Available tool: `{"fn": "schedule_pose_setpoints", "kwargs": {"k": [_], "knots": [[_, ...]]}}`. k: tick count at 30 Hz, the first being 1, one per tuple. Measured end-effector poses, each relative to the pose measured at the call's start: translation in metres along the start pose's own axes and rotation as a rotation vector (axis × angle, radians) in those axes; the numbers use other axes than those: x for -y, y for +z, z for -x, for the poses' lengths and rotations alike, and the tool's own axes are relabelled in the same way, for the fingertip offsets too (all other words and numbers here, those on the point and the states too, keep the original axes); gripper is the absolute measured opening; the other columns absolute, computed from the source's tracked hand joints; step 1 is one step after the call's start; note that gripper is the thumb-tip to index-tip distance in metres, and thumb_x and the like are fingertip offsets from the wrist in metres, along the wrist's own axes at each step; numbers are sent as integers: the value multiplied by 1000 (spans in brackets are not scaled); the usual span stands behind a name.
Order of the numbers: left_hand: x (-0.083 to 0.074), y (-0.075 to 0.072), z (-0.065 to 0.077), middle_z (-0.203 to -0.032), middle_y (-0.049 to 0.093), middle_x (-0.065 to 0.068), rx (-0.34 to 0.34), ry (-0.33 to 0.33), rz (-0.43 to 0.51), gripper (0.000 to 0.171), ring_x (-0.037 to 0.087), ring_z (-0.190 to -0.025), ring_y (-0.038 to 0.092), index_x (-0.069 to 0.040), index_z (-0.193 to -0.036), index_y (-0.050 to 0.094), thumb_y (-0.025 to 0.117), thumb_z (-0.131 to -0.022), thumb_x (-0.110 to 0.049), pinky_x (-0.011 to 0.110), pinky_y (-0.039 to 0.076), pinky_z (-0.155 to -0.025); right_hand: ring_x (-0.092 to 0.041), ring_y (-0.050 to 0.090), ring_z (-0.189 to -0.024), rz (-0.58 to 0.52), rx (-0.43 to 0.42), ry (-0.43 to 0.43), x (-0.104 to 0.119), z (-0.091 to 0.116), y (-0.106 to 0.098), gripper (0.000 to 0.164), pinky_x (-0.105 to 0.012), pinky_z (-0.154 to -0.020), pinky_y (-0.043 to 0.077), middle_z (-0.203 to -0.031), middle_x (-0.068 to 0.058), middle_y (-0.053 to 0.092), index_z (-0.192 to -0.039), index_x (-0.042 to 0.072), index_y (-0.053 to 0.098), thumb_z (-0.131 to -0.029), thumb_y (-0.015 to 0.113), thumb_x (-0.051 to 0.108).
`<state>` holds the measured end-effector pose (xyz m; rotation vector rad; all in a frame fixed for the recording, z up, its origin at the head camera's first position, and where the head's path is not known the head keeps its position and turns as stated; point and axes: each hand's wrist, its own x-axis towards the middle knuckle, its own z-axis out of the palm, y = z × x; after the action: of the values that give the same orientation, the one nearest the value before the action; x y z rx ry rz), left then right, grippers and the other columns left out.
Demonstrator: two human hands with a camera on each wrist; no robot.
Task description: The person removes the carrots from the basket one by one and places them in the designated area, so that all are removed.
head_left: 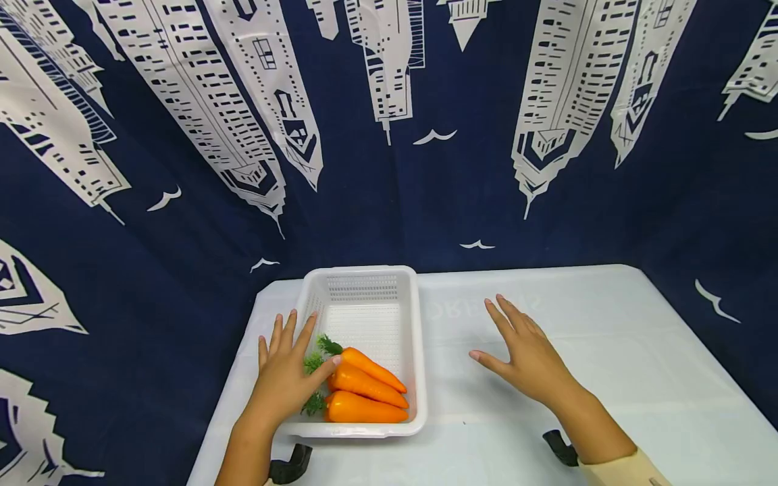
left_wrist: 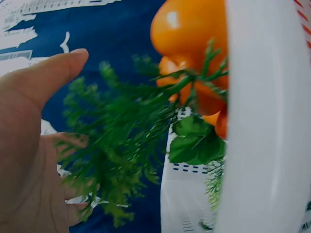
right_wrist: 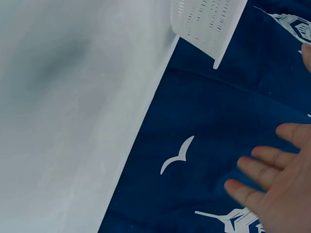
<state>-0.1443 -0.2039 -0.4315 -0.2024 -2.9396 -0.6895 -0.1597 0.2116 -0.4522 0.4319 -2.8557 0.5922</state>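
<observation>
A: State of the left grip?

B: Fingers extended and spread, above the left side of the white basket.

A: Position of the carrots?

B: Three, side by side in the basket's near half, just right of that grip, leafy tops towards it. The thumb overlaps them from above; contact cannot be confirmed.

A: Right grip?

B: Fingers extended, over the worktop, well apart from the carrots.
</observation>
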Motion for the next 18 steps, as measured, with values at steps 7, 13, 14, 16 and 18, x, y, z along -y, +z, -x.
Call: {"fn": "schedule_pose_setpoints", "kwargs": {"k": [7, 13, 14, 16, 18], "knots": [[9, -12, 9, -168, 21, 13, -3, -14, 162, 84, 43, -153, 22, -27, -161, 28, 61, -93, -62, 73, 22, -113, -40, 38, -145, -126, -34, -59, 6, 0, 1, 85, -65, -110, 36, -164, -10, 32, -159, 21, 32, -91, 69, 56], [22, -19, 22, -165, 27, 8, 2, -65, 231, 84, 42, -147, 34, -36, -161, 22, 64, -92, -60, 71, 33, -108, -30, 48, -139, -216, -97, -121, 13, -2, 7, 72, -54, -107, 45, -156, -4, 43, -153, 19, 44, -92, 74, 40], [24, -19, 23, -165, 27, 9, 3, -73, 235, 83, 42, -147, 34, -37, -161, 21, 63, -93, -60, 71, 33, -108, -29, 49, -138, -230, -107, -129, 15, -2, 7, 70, -53, -106, 46, -154, -3, 45, -152, 19, 45, -91, 75, 38], [28, -21, 26, -165, 27, 11, 4, -86, 248, 82, 43, -146, 35, -37, -161, 21, 63, -94, -58, 71, 33, -108, -27, 52, -135, -253, -120, -137, 18, -3, 8, 68, -52, -105, 47, -151, -1, 47, -150, 20, 47, -91, 76, 35], [31, -23, 28, -164, 28, 14, -1, -101, 245, 82, 45, -145, 36, -35, -161, 21, 63, -94, -57, 72, 34, -107, -26, 53, -134, -269, -118, -136, 21, -3, 9, 66, -52, -104, 48, -148, 1, 49, -149, 21, 48, -91, 76, 35]]}}
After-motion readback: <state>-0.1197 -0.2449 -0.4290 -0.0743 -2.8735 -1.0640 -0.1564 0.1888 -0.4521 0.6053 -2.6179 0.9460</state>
